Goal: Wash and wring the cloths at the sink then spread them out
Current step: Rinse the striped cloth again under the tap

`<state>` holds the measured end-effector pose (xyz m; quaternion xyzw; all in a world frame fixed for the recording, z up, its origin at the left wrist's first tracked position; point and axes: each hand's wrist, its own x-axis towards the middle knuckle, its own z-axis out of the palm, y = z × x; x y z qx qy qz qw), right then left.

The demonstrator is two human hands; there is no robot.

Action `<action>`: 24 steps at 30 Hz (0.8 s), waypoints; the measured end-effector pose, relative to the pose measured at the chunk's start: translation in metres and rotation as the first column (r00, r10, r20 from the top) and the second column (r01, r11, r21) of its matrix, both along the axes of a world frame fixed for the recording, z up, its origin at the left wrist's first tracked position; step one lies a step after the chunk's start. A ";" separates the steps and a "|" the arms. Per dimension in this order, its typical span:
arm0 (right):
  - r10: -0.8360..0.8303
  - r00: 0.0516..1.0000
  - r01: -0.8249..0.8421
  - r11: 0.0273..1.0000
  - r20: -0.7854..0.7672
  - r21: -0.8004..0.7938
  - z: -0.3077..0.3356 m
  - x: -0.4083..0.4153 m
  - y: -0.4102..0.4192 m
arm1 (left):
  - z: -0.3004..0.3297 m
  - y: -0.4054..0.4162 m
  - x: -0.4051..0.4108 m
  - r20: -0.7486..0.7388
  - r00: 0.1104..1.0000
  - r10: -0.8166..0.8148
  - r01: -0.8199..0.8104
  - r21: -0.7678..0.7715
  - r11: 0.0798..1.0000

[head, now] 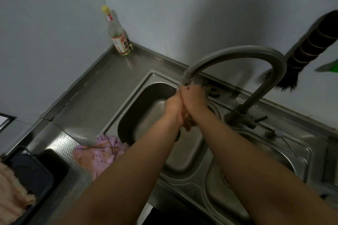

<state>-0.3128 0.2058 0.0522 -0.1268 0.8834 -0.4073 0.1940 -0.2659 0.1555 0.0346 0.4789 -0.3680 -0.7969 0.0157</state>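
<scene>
While both hands are pressed together under the spout, their fingers are curled around a small brownish cloth (188,121), which is bunched between the palms and shows only below them. The left hand (173,107) grips it from the left side and the right hand (193,102) lies over it from the right, so the two hands touch each other. They are above the left basin of the steel sink (128,107), just under the mouth of the curved faucet (237,52). A second cloth, pink (102,153), lies crumpled on the near left rim of this basin, partly on the steel counter (87,100) and apart from the hands. In the far corner of the counter a bottle (117,33) with a yellow cap stands upright. A dark brush (311,45) hangs on the wall behind the faucet.
</scene>
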 end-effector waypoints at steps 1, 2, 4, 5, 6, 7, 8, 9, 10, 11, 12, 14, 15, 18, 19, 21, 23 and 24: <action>-0.002 1.000 0.002 1.000 0.010 -0.020 0.000 0.004 -0.002 | 0.002 -0.003 -0.004 -0.004 1.000 -0.003 0.003 -0.015 1.000; 0.025 1.000 -0.025 1.000 -0.001 0.003 0.001 0.011 -0.005 | -0.004 -0.009 -0.011 -0.001 1.000 0.004 -0.004 -0.025 1.000; 0.091 0.995 -0.087 0.993 -0.049 0.085 0.003 0.017 -0.006 | -0.007 -0.012 -0.012 -0.019 1.000 0.025 -0.026 -0.044 0.999; 0.078 0.995 -0.072 0.992 -0.058 0.100 0.003 0.009 -0.005 | -0.005 -0.010 -0.010 0.004 1.000 -0.009 0.009 -0.049 0.999; 0.048 0.998 -0.043 0.995 -0.051 0.085 0.005 -0.002 -0.003 | -0.004 -0.004 -0.010 0.011 0.999 -0.041 0.041 -0.025 0.999; 0.014 0.999 -0.012 0.999 -0.038 0.053 0.006 -0.010 -0.002 | -0.001 0.000 -0.009 -0.003 0.999 -0.035 0.035 0.008 0.999; -0.012 0.999 0.013 1.000 -0.034 0.021 0.007 -0.011 -0.003 | 0.003 0.000 -0.007 -0.019 1.000 -0.009 0.009 0.005 1.000; -0.025 0.999 0.025 1.000 -0.025 -0.005 0.007 -0.006 -0.004 | 0.004 -0.004 -0.008 -0.027 0.999 0.033 -0.033 -0.004 0.999; -0.005 1.000 0.005 1.000 -0.031 0.003 0.005 0.004 -0.007 | 0.002 -0.011 -0.009 -0.025 0.998 0.056 -0.056 -0.034 0.998; 0.042 0.998 -0.041 0.999 -0.046 0.034 0.003 0.016 -0.009 | 0.002 -0.017 -0.009 -0.023 0.997 0.069 -0.070 -0.017 0.997; 0.081 0.995 -0.076 0.994 -0.065 0.073 0.001 0.021 -0.010 | 0.001 -0.019 -0.006 -0.013 0.998 0.067 -0.067 0.009 0.998; 0.075 0.995 -0.068 0.992 -0.068 0.104 -0.005 0.009 -0.006 | -0.001 -0.015 0.000 -0.007 1.000 -0.029 0.029 0.057 0.998; 0.060 0.998 -0.058 0.996 -0.031 0.068 -0.011 -0.004 -0.003 | 0.001 -0.010 0.003 -0.033 0.994 -0.103 0.105 0.078 0.991; 0.024 0.985 -0.009 0.996 0.168 -0.085 -0.025 -0.025 0.011 | 0.006 -0.015 0.011 -0.157 0.967 -0.201 0.219 0.107 0.970; 0.024 0.962 0.015 0.990 0.271 -0.143 -0.026 -0.024 0.015 | 0.007 -0.025 0.014 -0.185 0.965 -0.185 0.201 0.075 0.977; 0.032 0.891 0.103 0.957 0.453 -0.270 -0.024 -0.023 0.024 | -0.003 -0.045 0.021 -0.196 0.957 -0.216 0.217 -0.015 0.976; 0.105 0.808 0.207 0.871 0.580 -0.446 -0.019 -0.028 0.034 | -0.015 -0.058 0.031 -0.150 0.947 -0.285 0.270 -0.108 0.957; 0.177 0.768 0.229 0.822 0.616 -0.522 -0.015 -0.031 0.037 | -0.020 -0.061 0.036 -0.136 0.940 -0.314 0.295 -0.143 0.945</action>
